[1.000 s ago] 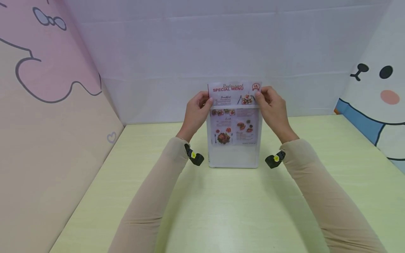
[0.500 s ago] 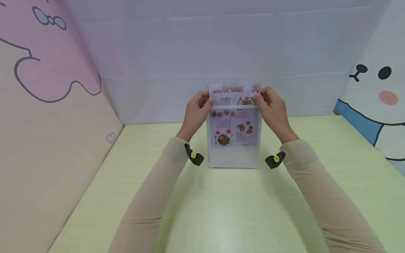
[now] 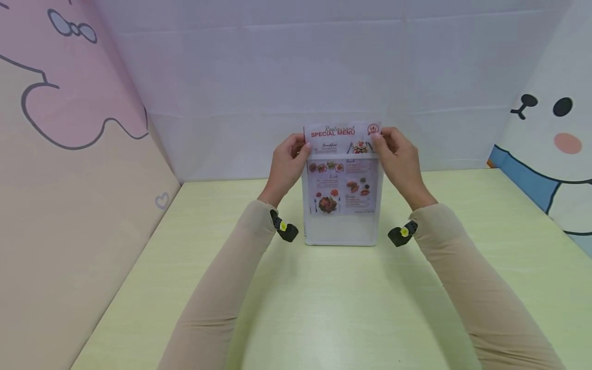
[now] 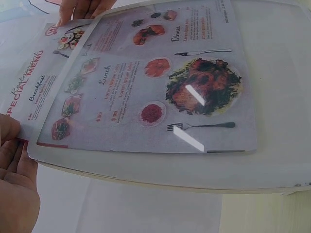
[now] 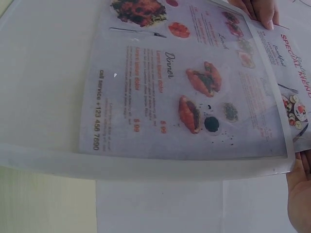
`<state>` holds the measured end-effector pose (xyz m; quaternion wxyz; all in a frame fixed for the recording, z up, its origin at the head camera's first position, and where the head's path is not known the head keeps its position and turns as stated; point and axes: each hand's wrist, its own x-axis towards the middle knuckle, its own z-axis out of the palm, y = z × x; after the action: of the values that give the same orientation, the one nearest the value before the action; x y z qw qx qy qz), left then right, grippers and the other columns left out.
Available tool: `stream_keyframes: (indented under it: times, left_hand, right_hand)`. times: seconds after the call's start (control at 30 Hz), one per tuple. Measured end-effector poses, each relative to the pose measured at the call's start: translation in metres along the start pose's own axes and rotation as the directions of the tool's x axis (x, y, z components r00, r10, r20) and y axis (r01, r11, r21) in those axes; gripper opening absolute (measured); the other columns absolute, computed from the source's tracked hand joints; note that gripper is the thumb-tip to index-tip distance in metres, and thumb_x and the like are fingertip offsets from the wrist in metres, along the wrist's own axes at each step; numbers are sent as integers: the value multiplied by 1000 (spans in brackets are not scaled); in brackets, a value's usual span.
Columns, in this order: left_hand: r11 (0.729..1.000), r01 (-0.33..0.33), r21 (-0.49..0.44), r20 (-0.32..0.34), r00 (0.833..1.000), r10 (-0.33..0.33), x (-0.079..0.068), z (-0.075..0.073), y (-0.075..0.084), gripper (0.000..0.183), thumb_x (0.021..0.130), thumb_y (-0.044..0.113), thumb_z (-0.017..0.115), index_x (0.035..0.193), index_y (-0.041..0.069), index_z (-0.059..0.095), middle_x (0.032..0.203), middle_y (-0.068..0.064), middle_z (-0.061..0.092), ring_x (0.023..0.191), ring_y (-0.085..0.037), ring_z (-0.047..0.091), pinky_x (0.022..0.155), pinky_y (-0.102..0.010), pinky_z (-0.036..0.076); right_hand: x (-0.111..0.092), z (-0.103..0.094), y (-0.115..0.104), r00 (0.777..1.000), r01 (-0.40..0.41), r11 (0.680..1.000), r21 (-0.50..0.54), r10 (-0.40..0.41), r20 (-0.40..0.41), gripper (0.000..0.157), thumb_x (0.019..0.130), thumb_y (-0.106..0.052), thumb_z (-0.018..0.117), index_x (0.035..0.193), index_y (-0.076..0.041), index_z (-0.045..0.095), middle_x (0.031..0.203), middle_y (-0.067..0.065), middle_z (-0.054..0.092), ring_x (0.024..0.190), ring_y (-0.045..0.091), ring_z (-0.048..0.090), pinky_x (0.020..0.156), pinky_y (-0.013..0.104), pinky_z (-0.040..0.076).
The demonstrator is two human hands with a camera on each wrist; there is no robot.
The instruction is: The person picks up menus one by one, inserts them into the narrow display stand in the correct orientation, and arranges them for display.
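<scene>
A printed restaurant menu [image 3: 342,185] stands partly inside a white-framed, clear-fronted holder [image 3: 342,229]. Its title strip sticks out above the holder's upper edge, while the bottom part of the holder shows no print. My left hand [image 3: 288,167] pinches the menu's left side near the top, its thumb in front and fingers partly hidden behind. On the opposite side, my right hand [image 3: 401,159] pinches the menu by its upper right corner. In the left wrist view the menu sheet [image 4: 126,97] lies behind the glossy front; the right wrist view shows the holder's side rim [image 5: 194,169].
The holder stands on a pale yellow-green table [image 3: 296,303]. Behind it hangs a white backdrop [image 3: 259,67]. Cartoon-printed panels stand at the left [image 3: 69,205] and right [image 3: 546,154]. Each wrist carries a small black camera, one by the left sleeve [image 3: 217,288].
The menu has slid slightly down into the holder over the second, mostly in the first half. Both hands keep their pinch and stay nearly in place.
</scene>
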<state>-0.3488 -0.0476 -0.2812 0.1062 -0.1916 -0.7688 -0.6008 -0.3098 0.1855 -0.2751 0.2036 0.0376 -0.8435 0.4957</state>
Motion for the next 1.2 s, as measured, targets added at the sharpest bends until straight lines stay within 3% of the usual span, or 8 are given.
stream_keyframes:
  times: [0.27,0.57,0.7,0.9,1.03,1.2]
  left_hand:
    - [1000,28,0,3,1000,-28,2,1,-1,25,99,17,54,120,4,60,115,-11,66,98,-16,62,85,-28,50]
    - [998,58,8,9,998,-58,-12,-1,30,25,99,12,52,120,-1,58,115,-16,64,98,-20,62,85,-27,50]
    - [998,59,6,11,998,-59,-13,-2,31,25,99,12,52,120,-1,58,115,-16,64,97,-19,61,84,-26,49]
    - [998,57,6,18,998,-57,-11,-2,27,25,100,12,52,120,0,58,115,-16,64,94,-18,61,81,-25,48]
    - [999,50,19,16,999,-50,-11,-2,28,25,100,12,51,120,-1,58,115,-16,65,95,-19,61,81,-25,49]
    - [999,43,28,14,999,-44,-9,-1,26,25,100,11,51,120,-1,58,116,-16,64,98,-21,62,83,-26,49]
  right_hand:
    - [1,0,1,1000,17,1000,-15,-17,-22,40,101,-39,44,120,-6,57,114,14,65,90,3,55,78,20,42]
    - [1,0,1,1000,15,1000,-26,-15,-22,36,102,-34,44,118,-5,58,115,14,66,95,7,58,81,22,44]
    - [0,-1,0,1000,22,999,-25,-23,-19,34,102,-32,45,117,-4,58,115,14,66,96,9,59,81,21,44]
    - [-1,0,-2,999,42,999,-22,-42,-25,32,102,-29,46,113,-2,59,111,15,67,90,2,56,77,17,42]
    - [0,1,-2,999,29,999,-17,-30,-37,35,101,-33,46,115,-4,59,113,14,66,92,1,56,81,21,44]
    - [1,3,-1,999,9,1000,-13,-9,-42,39,101,-39,44,120,-8,58,118,12,66,100,13,60,92,34,46]
